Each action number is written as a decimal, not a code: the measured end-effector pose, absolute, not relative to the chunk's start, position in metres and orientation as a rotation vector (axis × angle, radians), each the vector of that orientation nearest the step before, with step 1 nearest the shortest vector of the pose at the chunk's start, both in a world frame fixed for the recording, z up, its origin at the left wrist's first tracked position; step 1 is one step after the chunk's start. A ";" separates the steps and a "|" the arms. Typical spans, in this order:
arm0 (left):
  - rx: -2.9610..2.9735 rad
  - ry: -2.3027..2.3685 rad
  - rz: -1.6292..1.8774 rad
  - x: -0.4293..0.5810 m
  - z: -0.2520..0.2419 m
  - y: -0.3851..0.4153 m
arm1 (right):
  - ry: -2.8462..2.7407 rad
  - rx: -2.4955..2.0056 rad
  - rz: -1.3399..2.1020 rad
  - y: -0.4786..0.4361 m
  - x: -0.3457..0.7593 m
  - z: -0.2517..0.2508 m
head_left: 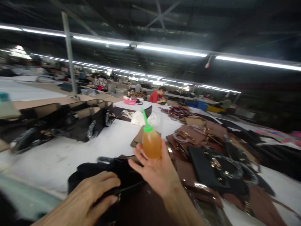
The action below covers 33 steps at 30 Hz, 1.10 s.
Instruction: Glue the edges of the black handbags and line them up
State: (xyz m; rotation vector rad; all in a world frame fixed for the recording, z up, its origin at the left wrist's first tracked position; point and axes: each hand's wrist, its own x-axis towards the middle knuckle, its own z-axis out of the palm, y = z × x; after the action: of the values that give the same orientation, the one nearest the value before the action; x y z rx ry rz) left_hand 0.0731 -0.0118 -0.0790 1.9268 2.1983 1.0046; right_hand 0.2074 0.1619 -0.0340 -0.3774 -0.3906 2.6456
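Observation:
My right hand [157,174] is raised in the middle, palm up, with its thumb and fingers around a squeeze bottle [152,144] of amber liquid. The bottle has a green cap and a long green nozzle that leans left. Lower left, my left hand [98,191] is closed on the edge of a black bag [127,171], its thumb below and fingers above. The bag's lower part merges into dark material, so its full shape cannot be made out.
Brown handbags [202,131] and a black handbag [209,169] with wrapped handles are piled at right. Black bags [80,122] stand in a row at left on the white table [58,157]. Beyond are a white plastic bag [138,118], pink basket [129,101] and a person in red [154,96].

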 end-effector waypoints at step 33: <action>1.002 2.229 0.817 0.010 -0.100 0.119 | -0.500 -0.617 2.494 0.156 0.177 -0.027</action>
State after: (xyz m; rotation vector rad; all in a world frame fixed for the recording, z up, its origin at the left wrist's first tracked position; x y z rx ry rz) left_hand 0.0101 0.1186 -0.0996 1.0017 2.2294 0.8171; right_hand 0.1774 0.1556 -0.0271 -0.6169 -0.4997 2.4940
